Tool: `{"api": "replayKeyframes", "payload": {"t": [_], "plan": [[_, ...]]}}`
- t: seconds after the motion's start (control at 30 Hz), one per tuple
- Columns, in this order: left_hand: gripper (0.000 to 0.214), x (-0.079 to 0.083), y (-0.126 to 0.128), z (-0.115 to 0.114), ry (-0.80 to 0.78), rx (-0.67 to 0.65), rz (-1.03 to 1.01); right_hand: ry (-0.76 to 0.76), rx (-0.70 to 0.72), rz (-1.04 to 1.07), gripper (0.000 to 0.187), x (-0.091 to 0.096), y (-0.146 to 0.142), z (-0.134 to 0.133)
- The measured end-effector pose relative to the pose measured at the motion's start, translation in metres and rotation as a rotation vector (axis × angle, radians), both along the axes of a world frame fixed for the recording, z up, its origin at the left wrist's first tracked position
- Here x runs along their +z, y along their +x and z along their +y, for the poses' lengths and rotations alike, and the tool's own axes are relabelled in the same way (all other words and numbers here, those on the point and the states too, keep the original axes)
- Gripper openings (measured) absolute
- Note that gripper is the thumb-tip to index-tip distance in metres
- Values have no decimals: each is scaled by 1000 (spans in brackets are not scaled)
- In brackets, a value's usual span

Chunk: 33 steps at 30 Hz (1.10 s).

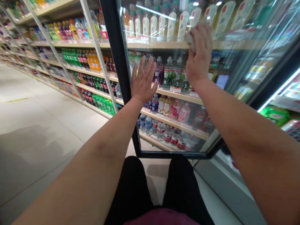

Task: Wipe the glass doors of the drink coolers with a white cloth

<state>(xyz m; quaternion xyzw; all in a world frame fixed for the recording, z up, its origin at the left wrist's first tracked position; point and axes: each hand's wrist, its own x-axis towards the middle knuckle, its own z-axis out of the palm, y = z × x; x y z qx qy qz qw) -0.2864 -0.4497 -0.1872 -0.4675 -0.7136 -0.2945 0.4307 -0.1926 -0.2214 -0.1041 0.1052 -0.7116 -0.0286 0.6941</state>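
Note:
My left hand (142,82) lies flat with its fingers spread against the glass of an open cooler door (164,125), close to the door's black frame (117,62). My right hand (199,53) is higher on the same glass, its fingers closed over a small pale cloth or tissue (190,39) pressed to the pane. Through the glass I see shelves of drink bottles (168,75).
Open shelves of bottled drinks (77,59) run along the aisle to the left. A tiled floor (35,125) stretches to the left and in front. The lit inside of the cooler (278,112) is at the right. My black-trousered legs (154,187) are below.

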Motion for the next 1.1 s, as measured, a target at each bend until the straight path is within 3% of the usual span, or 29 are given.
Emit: {"api": "replayKeyframes", "payload": {"t": [0.1,0.17,0.23,0.37,0.47,0.6,0.7,0.8,0.9,1.0,1.1], "plan": [[69,0,1,1,-4,3,8,158,47,-198,43,-28,3,-5],[69,0,1,1,-4,17,19,242,75,-325,43,-38,5,-5],[68,0,1,1,-3,35,31,245,79,-346,44,-31,4,0],[68,0,2,1,-13,67,49,101,46,-174,46,-4,-4,6],[69,0,2,1,-19,80,57,77,34,-156,49,-15,-5,-1],[68,-1,2,1,-18,89,67,173,97,-349,49,-35,5,-8],[68,-1,1,2,-17,96,67,216,85,-384,48,-17,10,-1],[68,-1,1,2,-16,95,65,139,39,-251,52,0,9,7],[68,-1,1,2,-15,83,57,66,18,-169,51,-9,7,7],[67,0,2,2,-12,59,53,126,19,-248,46,-23,10,4],[67,0,2,2,-10,51,52,180,24,-274,44,-15,13,7]]}}
